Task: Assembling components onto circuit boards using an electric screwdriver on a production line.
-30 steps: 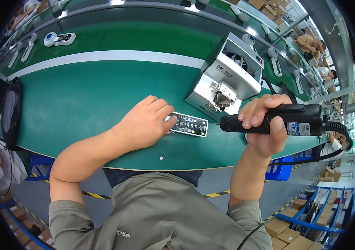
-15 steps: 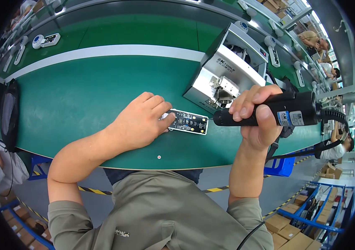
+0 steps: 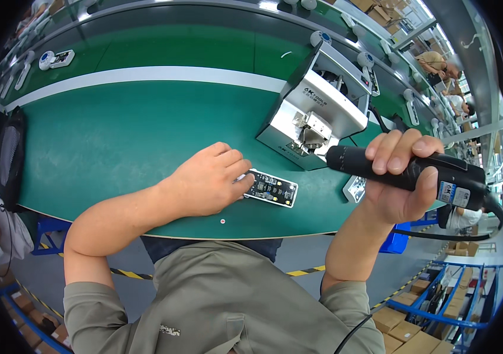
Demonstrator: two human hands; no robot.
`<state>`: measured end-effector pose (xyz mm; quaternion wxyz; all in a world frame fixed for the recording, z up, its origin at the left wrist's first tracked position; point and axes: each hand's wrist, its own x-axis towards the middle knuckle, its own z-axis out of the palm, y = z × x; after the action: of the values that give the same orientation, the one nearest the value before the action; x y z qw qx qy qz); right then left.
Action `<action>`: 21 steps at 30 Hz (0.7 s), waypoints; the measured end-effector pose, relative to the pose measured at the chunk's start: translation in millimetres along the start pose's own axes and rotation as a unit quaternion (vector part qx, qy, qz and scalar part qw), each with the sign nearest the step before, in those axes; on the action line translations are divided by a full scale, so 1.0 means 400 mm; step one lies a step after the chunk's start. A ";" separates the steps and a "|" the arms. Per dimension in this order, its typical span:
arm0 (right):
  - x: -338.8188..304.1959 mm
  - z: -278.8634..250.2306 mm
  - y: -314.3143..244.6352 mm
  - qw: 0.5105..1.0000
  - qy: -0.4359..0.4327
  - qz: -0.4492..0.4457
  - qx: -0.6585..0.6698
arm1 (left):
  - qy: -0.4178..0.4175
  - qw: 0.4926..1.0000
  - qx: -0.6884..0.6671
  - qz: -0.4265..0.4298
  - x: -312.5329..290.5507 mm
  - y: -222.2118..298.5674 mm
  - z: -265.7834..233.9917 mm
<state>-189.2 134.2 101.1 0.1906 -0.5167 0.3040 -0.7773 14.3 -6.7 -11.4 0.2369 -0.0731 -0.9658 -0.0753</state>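
My left hand (image 3: 215,179) grips the near-left end of a slim white housing with a black circuit board (image 3: 273,189) in it, lying on the green table. Light square parts dot the board; its left end is hidden by my fingers. In my right hand (image 3: 402,203) is a black electric screwdriver (image 3: 361,164), held roughly level with its cable trailing off to the right. Its tip points left, at the front outlet of a silver screw feeder (image 3: 299,100); whether the bit touches it I cannot tell.
A small round piece (image 3: 222,222) lies near the table's front edge. Partly behind my right forearm is a white part (image 3: 355,187). Beyond the white strip (image 3: 163,74), a conveyor carries white devices (image 3: 56,59). A dark mesh bag (image 3: 12,156) rests at the left. Other people sit at right.
My right hand has drawn the screwdriver away from the board, to the right, and its tip is now at the screw feeder. My left hand keeps its grip on the housing.
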 end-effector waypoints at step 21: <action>-0.052 0.028 0.098 0.993 -0.094 0.073 -0.001 | -0.026 0.999 -0.034 -0.025 0.007 -0.003 0.013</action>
<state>-171.2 114.8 63.6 0.2743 -0.5643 0.3229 -0.7085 9.3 -6.5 -14.8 0.2072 -0.0589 -0.9701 -0.1118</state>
